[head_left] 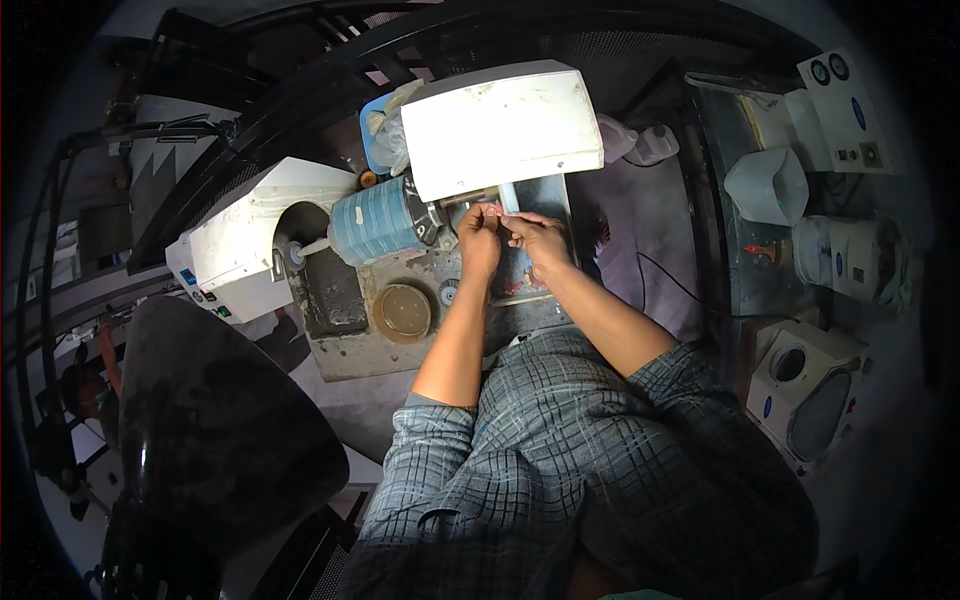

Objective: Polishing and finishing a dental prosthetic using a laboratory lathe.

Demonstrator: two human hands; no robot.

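Observation:
My left hand is closed with its fingertips pinched on a small pink piece. My right hand is beside it, fingers bent, thumb and forefinger at the same piece. Both are under the front edge of a white machine housing, at a short shaft and a pale vertical bar. Below them lies a metal tray with small pink and red bits. Left of my hands lies a large blue plastic water bottle.
A second white machine, round brown bowl and blue basin surround the work. A dark lamp shade fills the lower left; behind it is another person's arm. Right are a side bench, white container and boxy machine.

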